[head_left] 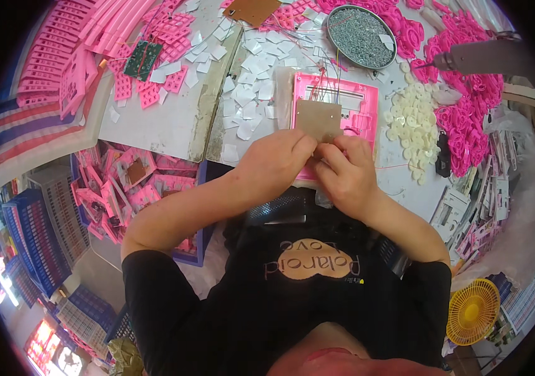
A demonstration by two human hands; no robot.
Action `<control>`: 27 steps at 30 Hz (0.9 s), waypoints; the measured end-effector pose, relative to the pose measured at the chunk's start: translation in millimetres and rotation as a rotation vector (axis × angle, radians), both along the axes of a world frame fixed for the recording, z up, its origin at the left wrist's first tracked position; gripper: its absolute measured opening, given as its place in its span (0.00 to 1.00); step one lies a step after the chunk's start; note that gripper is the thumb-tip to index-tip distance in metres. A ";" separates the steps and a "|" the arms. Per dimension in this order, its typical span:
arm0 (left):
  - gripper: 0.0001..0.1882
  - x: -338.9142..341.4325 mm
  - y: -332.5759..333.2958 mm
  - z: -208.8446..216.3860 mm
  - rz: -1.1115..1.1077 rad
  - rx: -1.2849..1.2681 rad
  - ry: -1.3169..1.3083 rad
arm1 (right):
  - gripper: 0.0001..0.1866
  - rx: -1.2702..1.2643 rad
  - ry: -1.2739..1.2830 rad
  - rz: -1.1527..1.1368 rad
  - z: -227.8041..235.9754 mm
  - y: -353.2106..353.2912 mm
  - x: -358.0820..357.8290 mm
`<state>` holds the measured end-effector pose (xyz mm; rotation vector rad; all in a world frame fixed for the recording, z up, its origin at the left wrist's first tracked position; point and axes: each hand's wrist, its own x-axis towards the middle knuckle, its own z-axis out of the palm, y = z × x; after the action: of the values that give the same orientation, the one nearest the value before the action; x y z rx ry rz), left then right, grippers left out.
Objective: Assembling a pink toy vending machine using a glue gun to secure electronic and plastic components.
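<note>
A brown circuit board [319,117] lies over a pink plastic housing [368,103], with thin wires rising from its far edge. My left hand [274,160] is closed, its thumb and fingers pinched at the board's near edge. Right beside it, my right hand [348,174] is closed too, the fingertips of both hands almost meeting. What the right fingertips pinch is hidden. A thin red wire [393,167] runs out to the right of that hand across the table.
A round metal tray of small screws [360,37] stands at the back right, near an electric screwdriver [474,57]. White discs [413,125] and pink rings [462,135] pile up on the right. Paper pieces [252,94] lie left of the housing. A blue crate [200,241] holds pink housings.
</note>
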<state>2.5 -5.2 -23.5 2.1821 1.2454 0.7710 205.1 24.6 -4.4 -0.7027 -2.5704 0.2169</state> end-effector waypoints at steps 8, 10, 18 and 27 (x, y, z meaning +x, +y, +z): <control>0.16 -26.3 41.3 28.5 0.491 -0.110 -0.213 | 0.21 -0.159 -0.206 -0.024 18.1 -14.8 6.5; 0.18 -44.2 44.4 34.0 0.691 0.161 -0.156 | 0.23 -0.202 -0.188 -0.036 17.6 -15.3 8.3; 0.06 -27.3 -38.4 14.9 0.146 -0.347 -0.281 | 0.26 -0.244 -0.108 0.002 13.4 -8.4 5.3; 0.05 -4.4 30.6 27.5 0.386 -0.633 -0.669 | 0.25 -0.275 -0.249 0.037 23.5 -8.8 1.1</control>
<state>-1.9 25.4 4.0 1.0647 1.3092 0.9769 206.2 15.8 19.1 -0.8269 -2.8237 0.5342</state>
